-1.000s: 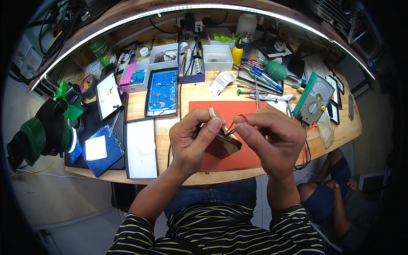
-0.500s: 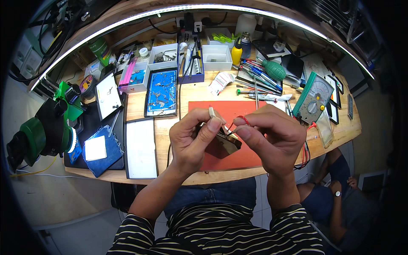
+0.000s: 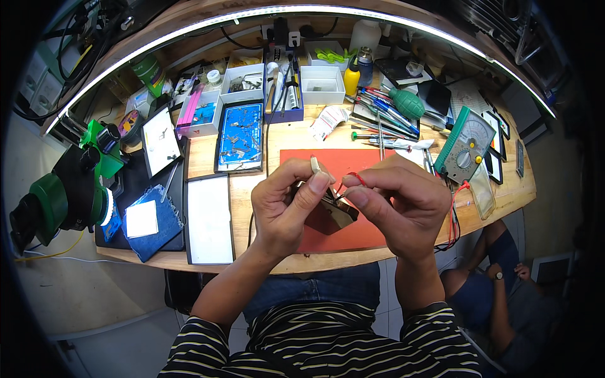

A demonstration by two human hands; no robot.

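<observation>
My left hand [image 3: 283, 205] is closed round a dark, glossy, flat-sided piece [image 3: 334, 218] with a brownish sheen, tilted above the orange mat; its exact kind is unclear. A small cream-coloured piece [image 3: 315, 165] sticks up between the thumb and index finger. In a pinch of thumb and index finger, my right hand [image 3: 409, 205] grips a thin red wire [image 3: 357, 176], which curves in a small loop. A dark thin lead runs near the glossy piece's upper edge, close to the right fingertips. Part of the glossy piece is hidden behind the left fingers.
An orange mat [image 3: 302, 157] lies under my hands. Around it are a white pad [image 3: 210, 220], a blue parts tray [image 3: 240, 133], pens [image 3: 387, 113], and an analog multimeter [image 3: 465, 148]. A green-black microscope [image 3: 69, 183] stands left; another person [image 3: 504, 296] sits at lower right.
My right hand has shifted very slightly left, with the red wire still pinched. The left hand and the glossy piece are almost unmoved. The other person's wrist has turned a little.
</observation>
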